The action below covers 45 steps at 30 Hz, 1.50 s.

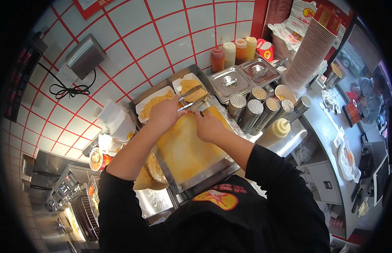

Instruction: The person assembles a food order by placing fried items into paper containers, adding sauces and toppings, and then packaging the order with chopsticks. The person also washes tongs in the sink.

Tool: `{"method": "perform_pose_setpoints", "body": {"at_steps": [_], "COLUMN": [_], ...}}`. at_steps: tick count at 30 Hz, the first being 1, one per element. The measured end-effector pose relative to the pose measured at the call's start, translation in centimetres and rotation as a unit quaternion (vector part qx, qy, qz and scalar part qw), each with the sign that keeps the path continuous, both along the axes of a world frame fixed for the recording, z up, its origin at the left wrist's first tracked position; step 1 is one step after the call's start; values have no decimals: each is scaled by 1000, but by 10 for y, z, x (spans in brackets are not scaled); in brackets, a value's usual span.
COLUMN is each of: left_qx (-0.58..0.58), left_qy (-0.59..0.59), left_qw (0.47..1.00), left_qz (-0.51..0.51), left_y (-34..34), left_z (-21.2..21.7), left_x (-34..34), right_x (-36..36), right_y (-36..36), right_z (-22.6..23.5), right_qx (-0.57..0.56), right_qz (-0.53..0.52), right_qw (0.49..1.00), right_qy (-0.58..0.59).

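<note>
My left hand (165,110) is closed around a pair of metal tongs (186,105). Their far end reaches to a piece of breaded fried meat (196,95) at the mouth of a white paper tray (177,85). My right hand (207,126) grips a black-handled knife (201,113); its blade is mostly hidden beside the tongs. Both hands are over the far end of a yellow-stained cutting board (185,154). Left of that tray, a second white tray (139,106) holds golden fried pieces (155,102).
Several perforated-top metal shakers (254,110) stand right of the board, before lidded steel containers (229,84). Sauce bottles (229,55) line the tiled wall. A tall stack of paper tubs (307,52) rises at the right. A black wire rack (89,211) is lower left.
</note>
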<state>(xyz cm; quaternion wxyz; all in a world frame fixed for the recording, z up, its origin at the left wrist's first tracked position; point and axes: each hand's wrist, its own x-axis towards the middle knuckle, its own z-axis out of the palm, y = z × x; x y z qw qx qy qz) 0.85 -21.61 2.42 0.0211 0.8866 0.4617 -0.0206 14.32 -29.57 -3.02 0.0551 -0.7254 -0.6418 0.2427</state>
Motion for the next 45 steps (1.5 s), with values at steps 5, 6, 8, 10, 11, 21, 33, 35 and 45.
{"method": "perform_pose_setpoints", "body": {"at_steps": [5,6,8,10,11,21,33,35,45], "left_qx": [-10,-19,-44,-51,-46,-115,-229,-248,-154], "left_qy": [-36,-49,-79,-88,-82,-144,-103,-79,-29], "left_qw": [999,999,996,995,996,982,967,965,988], "left_qz": [-4,-9,-14,-17,-13,-29,-43,-22,-15], "left_y": [8,9,11,13,13,38,57,56,49], "left_z": [-19,-21,-23,-26,-27,-42,-53,-41,-17], "left_x": [-11,-13,-17,-20,-21,-35,-40,-39,-33], "right_x": [5,7,9,10,10,10,55,67,83], "right_y": [4,6,9,11,12,2,-73,-102,-203], "right_z": [-1,-1,0,1,2,42,174,195,133], "right_qx": [18,20,46,62,65,-24,-208,-201,-63], "right_qz": [8,5,41,55,55,66,50,45,106], "right_qw": [1000,1000,998,996,996,996,976,978,991], "right_qy": [3,0,-19,-34,-40,-57,34,18,57]}}
